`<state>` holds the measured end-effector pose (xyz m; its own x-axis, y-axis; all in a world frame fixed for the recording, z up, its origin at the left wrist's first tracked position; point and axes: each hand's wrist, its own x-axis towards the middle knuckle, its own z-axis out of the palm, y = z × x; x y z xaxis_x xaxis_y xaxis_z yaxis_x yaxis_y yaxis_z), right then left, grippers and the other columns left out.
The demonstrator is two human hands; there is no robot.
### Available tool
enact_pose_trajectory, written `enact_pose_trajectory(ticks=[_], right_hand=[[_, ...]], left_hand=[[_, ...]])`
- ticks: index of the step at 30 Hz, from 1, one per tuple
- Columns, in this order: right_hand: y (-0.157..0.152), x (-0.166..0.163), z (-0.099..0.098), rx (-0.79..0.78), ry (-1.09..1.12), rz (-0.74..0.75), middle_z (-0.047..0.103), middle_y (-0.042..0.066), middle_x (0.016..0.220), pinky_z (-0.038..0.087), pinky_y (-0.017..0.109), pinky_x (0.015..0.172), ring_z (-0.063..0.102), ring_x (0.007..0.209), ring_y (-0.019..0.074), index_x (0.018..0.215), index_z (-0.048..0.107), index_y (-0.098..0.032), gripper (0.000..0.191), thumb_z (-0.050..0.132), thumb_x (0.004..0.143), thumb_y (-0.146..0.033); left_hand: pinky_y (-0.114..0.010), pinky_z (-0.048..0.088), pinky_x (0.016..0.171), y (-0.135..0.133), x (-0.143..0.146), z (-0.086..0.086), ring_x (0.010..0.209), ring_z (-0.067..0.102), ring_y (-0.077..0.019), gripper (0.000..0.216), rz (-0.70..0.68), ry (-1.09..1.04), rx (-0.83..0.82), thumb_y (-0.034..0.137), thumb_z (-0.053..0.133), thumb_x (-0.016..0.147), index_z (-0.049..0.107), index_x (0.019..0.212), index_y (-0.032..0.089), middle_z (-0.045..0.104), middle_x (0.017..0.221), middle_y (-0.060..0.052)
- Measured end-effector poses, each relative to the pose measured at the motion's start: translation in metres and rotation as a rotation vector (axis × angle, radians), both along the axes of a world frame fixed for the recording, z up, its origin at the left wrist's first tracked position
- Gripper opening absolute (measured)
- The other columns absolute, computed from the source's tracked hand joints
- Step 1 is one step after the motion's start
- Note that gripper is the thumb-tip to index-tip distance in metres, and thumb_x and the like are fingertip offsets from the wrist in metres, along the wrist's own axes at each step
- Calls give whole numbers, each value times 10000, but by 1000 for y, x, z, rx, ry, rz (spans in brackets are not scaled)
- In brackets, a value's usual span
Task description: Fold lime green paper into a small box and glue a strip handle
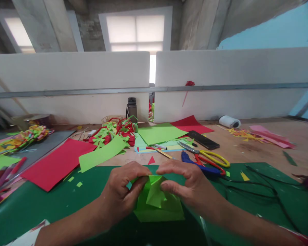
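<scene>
A folded piece of light green paper lies on the dark green cutting mat in front of me. My left hand pinches its upper left edge with thumb and fingers closed. My right hand pinches the upper right part, thumb pressed on a folded flap. The two hands almost meet over the top fold.
Yellow-and-red scissors, a blue-handled tool, a black phone, pens and a pencil lie behind my hands. Red paper and green sheets, a pile of paper ornaments, a dark bottle and white partitions stand farther back.
</scene>
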<state>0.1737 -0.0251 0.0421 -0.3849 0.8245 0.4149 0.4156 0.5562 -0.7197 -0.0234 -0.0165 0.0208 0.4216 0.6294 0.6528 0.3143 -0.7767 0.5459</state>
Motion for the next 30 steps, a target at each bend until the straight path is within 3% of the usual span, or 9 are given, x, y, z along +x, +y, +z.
enact_pose_trajectory(ticks=[8,12,14,18,21,30], right_hand=[[8,-4,-8,-70,91,23,660,-11,770,441,257,709,588,742,132,729,658,-189,80,597,780,-186],[8,-4,-9,-60,70,7,646,-8,742,435,260,695,577,717,130,709,636,-180,102,580,793,-197],[9,-5,-10,-43,62,8,643,-5,737,434,262,693,579,715,132,707,629,-177,111,572,800,-198],[8,-7,-12,11,31,13,638,-4,742,431,266,690,578,717,134,708,612,-180,125,558,818,-204],[7,-8,-14,73,21,16,637,-6,729,434,276,703,578,717,140,703,602,-188,114,565,811,-194],[6,-11,-16,109,43,62,630,-4,735,430,291,736,575,712,133,729,589,-192,92,570,819,-191]], left_hand=[[-233,456,653,-4,-1,1,695,611,-146,214,22,27,-144,197,443,870,653,862,160,676,766,-52],[-279,460,758,-6,-5,0,848,611,-187,304,83,71,-240,286,369,901,648,972,189,683,903,-53],[-305,461,793,-6,-5,-1,909,606,-216,285,109,43,-237,342,450,855,648,993,190,683,959,-57],[-287,485,711,-6,2,1,756,644,-202,194,195,36,-236,289,646,710,678,854,164,715,819,-48],[-249,477,636,-6,8,4,656,635,-163,97,199,26,-268,224,613,736,683,762,163,710,723,-28],[-238,432,593,-5,7,-1,602,574,-139,149,66,-60,-288,224,584,793,679,721,134,658,662,-39]])
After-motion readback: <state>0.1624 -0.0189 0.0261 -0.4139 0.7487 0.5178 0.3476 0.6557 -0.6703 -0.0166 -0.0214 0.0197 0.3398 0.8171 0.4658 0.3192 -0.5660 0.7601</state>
